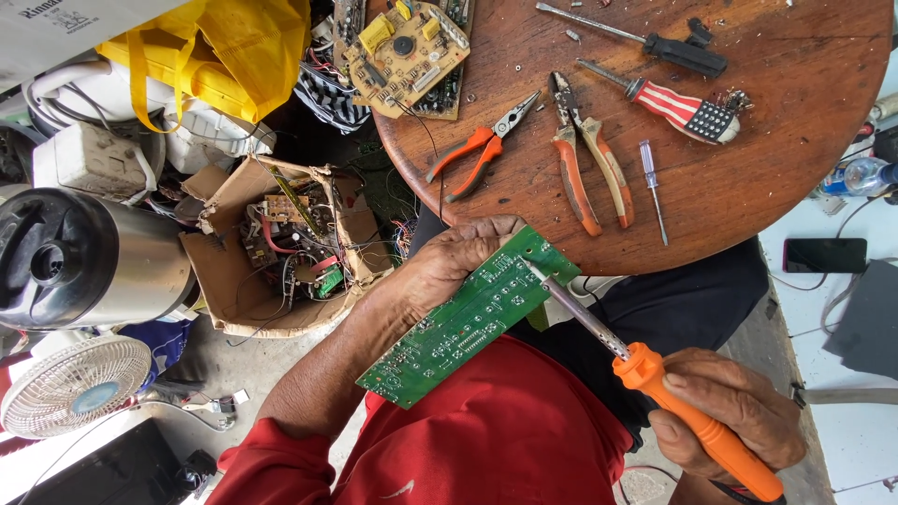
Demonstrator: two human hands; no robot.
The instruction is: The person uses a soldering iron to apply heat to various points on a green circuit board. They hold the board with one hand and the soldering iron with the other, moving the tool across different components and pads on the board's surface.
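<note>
Gripping a green circuit board [468,318] at its 12 o'clock end, the left hand [456,259] has fingers curled behind it. Board is long, rectangular, solder side up, tilted, held over the lap in red cloth, just below the round wooden table [804,168]. Right hand [730,411] at 4 o'clock is wrapped around one orange-handled soldering iron [655,379], tip touching the board's upper edge. On the table: two pliers, three screwdrivers, one tan board at 11 o'clock.
</note>
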